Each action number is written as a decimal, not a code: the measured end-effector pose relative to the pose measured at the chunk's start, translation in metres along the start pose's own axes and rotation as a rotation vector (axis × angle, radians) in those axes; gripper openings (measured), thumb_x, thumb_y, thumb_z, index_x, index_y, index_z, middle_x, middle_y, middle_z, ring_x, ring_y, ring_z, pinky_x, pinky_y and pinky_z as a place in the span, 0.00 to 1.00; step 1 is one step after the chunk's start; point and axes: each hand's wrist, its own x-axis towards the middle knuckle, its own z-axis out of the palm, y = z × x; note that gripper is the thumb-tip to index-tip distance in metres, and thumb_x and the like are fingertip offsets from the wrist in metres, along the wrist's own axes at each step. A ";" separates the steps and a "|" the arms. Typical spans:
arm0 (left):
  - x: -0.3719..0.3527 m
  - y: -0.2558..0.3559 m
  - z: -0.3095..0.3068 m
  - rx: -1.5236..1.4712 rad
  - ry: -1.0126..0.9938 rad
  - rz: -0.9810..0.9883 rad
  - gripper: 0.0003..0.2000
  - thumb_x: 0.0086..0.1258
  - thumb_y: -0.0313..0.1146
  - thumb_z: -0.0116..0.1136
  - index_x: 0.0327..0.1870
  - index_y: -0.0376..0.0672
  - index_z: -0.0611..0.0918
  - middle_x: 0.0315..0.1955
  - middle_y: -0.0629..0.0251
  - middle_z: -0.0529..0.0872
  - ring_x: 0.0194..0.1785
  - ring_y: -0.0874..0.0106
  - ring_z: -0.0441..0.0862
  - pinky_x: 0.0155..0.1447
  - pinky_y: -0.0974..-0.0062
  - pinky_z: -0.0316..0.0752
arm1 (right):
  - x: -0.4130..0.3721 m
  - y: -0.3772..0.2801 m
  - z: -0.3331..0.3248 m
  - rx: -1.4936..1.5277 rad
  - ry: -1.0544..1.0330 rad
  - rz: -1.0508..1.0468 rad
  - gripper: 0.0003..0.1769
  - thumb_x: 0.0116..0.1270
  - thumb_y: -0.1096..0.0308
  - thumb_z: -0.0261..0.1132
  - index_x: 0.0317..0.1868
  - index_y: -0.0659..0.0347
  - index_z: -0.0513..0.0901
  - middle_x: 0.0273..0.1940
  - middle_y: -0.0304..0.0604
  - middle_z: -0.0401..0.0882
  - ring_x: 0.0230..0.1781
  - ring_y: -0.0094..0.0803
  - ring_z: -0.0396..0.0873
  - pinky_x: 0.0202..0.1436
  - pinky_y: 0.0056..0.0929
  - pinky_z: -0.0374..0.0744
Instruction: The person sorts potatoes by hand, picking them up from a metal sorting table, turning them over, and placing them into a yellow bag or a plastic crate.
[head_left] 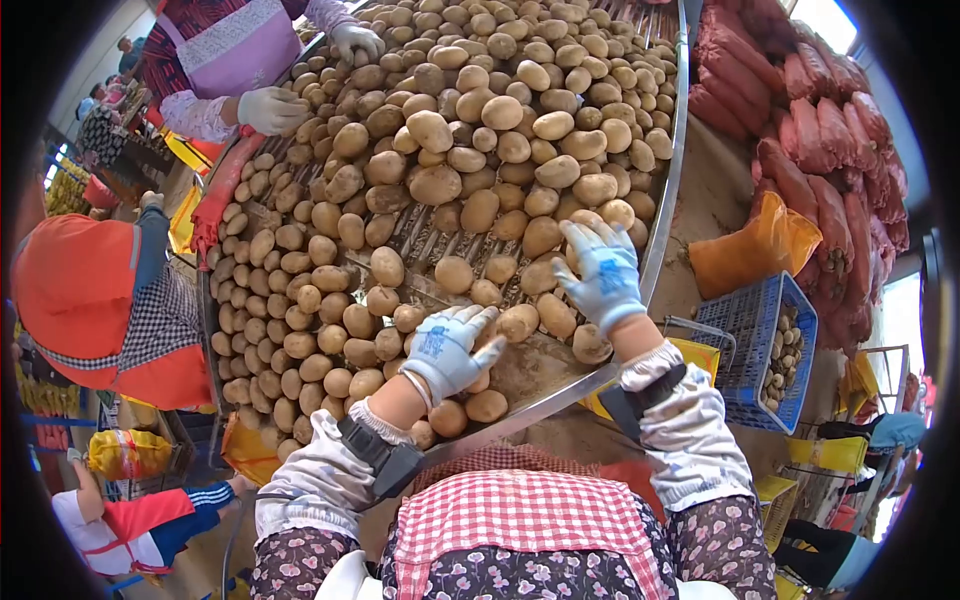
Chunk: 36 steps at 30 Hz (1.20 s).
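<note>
Potatoes (518, 322) under left hand (445, 350) — right hand (603, 275) spread.

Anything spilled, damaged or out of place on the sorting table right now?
Nothing stands out. The potatoes all lie inside the table rim, none over the edge. The left hand and right hand rest on potatoes near that rim. The blue crate has its potatoes inside it.
</note>
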 end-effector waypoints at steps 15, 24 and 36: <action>0.150 -0.041 -0.024 0.418 -0.042 -0.123 0.24 0.63 0.32 0.60 0.62 0.52 0.71 0.56 0.54 0.74 0.49 0.60 0.83 0.47 0.62 0.78 | 0.038 -0.044 0.052 -0.369 -0.432 0.254 0.42 0.54 0.47 0.71 0.65 0.60 0.69 0.53 0.49 0.74 0.60 0.45 0.70 0.73 0.46 0.58; -0.002 -0.111 -0.052 -0.338 0.703 -0.236 0.29 0.59 0.27 0.55 0.65 0.38 0.69 0.55 0.52 0.77 0.56 0.59 0.78 0.63 0.67 0.74 | 0.056 -0.058 0.058 -0.014 -0.487 0.350 0.32 0.56 0.59 0.71 0.60 0.57 0.72 0.57 0.53 0.71 0.58 0.49 0.73 0.62 0.43 0.73; -0.012 -0.080 -0.063 -1.986 0.430 -0.167 0.18 0.78 0.41 0.39 0.60 0.43 0.74 0.53 0.50 0.81 0.49 0.57 0.82 0.52 0.63 0.81 | 0.024 -0.159 0.034 2.157 -0.417 1.074 0.27 0.70 0.57 0.55 0.62 0.67 0.72 0.55 0.52 0.78 0.54 0.41 0.79 0.59 0.37 0.79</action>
